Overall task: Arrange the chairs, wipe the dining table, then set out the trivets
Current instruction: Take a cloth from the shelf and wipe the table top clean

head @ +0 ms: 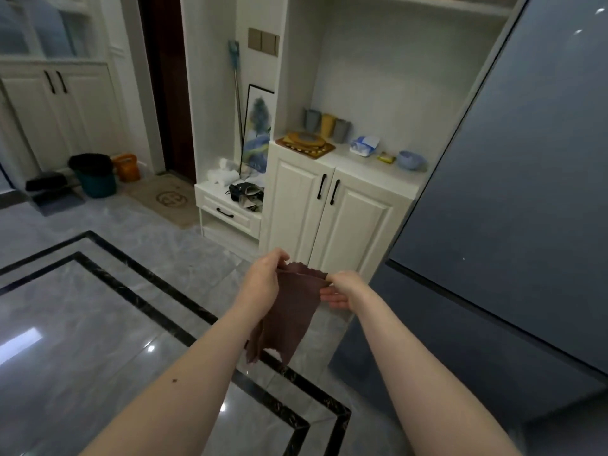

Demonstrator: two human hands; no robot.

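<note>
both hands out front over grey marble floor [98, 324], left hand [263, 279] & right hand [343, 289] pinching top edge of brown cloth [291, 311] hanging down, w/ white cabinet [332, 205] behind holding trivets [306, 144], cups, blue bowl [411, 160].

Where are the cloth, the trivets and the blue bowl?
cloth [289, 311]: head view, middle of the hanging brown fabric.
trivets [306, 143]: head view, top of the stack on the counter.
blue bowl [411, 160]: head view, its front wall.
</note>
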